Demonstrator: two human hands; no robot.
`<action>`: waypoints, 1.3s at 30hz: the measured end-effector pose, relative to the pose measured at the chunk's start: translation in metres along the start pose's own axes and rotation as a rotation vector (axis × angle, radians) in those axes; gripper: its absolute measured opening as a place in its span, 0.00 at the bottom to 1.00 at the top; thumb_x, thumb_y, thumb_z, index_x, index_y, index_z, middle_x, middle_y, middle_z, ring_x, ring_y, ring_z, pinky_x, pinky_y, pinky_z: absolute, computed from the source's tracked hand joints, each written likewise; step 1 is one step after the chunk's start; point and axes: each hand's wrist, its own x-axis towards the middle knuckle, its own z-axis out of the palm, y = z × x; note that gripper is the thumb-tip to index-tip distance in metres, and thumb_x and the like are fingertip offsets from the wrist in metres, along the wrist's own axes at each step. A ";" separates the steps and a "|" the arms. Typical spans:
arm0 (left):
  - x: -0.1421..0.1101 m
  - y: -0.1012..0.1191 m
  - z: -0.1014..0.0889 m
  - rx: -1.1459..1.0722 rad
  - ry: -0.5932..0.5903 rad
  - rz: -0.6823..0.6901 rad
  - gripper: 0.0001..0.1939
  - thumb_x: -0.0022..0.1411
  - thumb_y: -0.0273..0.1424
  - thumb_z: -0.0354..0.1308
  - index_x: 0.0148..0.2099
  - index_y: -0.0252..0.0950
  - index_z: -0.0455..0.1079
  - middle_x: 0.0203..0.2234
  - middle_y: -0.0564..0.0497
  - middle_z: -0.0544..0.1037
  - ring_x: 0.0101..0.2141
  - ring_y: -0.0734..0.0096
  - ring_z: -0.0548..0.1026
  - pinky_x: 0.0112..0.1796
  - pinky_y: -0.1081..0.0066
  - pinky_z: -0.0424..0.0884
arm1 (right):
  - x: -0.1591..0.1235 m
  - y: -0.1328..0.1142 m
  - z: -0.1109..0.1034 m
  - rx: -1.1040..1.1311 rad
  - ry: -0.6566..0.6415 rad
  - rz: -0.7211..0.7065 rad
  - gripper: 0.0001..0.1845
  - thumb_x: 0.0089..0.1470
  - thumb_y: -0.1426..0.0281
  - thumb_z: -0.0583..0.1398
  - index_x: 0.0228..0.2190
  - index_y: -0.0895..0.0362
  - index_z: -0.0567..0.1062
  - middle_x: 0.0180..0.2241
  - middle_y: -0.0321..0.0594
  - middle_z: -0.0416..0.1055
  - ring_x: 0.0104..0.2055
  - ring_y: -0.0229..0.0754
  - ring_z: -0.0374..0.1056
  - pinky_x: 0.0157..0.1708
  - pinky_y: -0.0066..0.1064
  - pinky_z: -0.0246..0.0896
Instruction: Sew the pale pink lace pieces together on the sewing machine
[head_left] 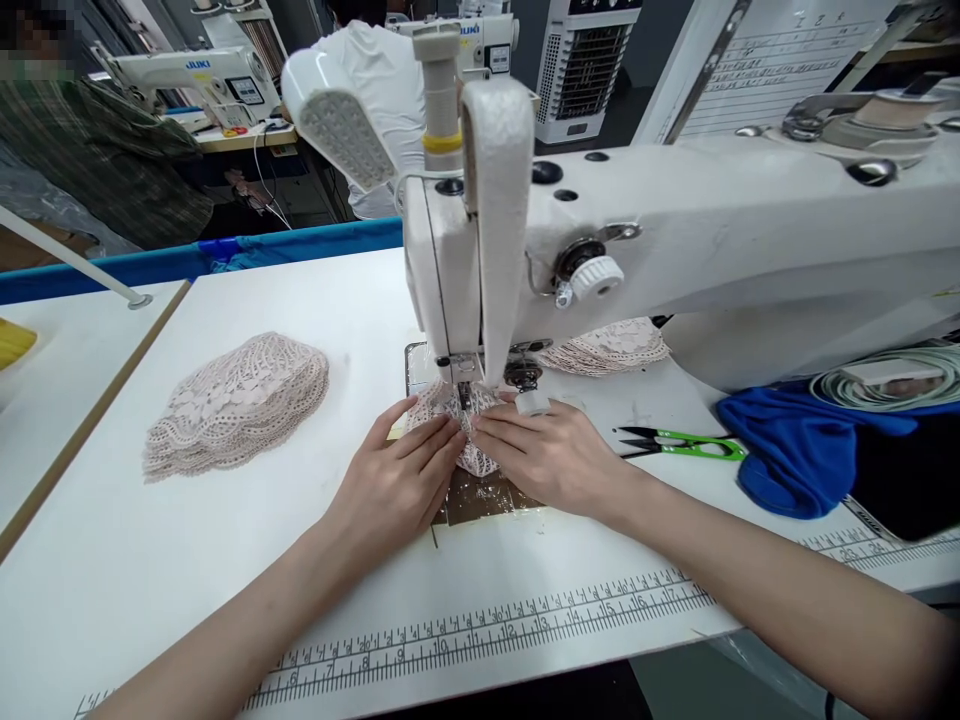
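A small piece of pale pink lace point(477, 460) lies under the needle and presser foot of a white sewing machine point(510, 230). My left hand point(397, 470) rests flat on the lace's left side, fingers stretched toward the presser foot. From the right, my right hand point(544, 450) lies on the lace with its fingers extended, the fingertips close to the left hand's. Both hands press the lace from above; neither grips it. Parts of the lace are hidden beneath the fingers and the machine head.
A stack of lace pieces point(240, 400) lies at left, another lace stack point(611, 347) behind the machine head. Green thread snips point(694, 445), a blue cloth point(795, 450) and a dark phone point(911, 475) lie at right. A printed ruler point(480, 640) runs along the front edge. Two people sit beyond.
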 end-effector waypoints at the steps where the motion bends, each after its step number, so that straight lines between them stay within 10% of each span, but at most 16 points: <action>1: 0.001 -0.001 0.001 0.006 0.000 -0.002 0.17 0.63 0.22 0.51 0.53 0.31 0.71 0.46 0.44 0.79 0.47 0.61 0.77 0.57 0.50 0.62 | 0.001 0.001 0.000 -0.004 -0.004 0.005 0.14 0.58 0.81 0.53 0.39 0.62 0.78 0.40 0.44 0.78 0.39 0.40 0.73 0.42 0.33 0.65; 39: 0.001 0.004 -0.001 0.073 -0.013 -0.072 0.15 0.67 0.33 0.53 0.51 0.30 0.72 0.45 0.43 0.79 0.47 0.60 0.77 0.60 0.51 0.56 | 0.000 -0.006 0.001 0.050 0.001 0.156 0.16 0.54 0.81 0.51 0.37 0.62 0.78 0.36 0.42 0.77 0.33 0.41 0.66 0.38 0.34 0.60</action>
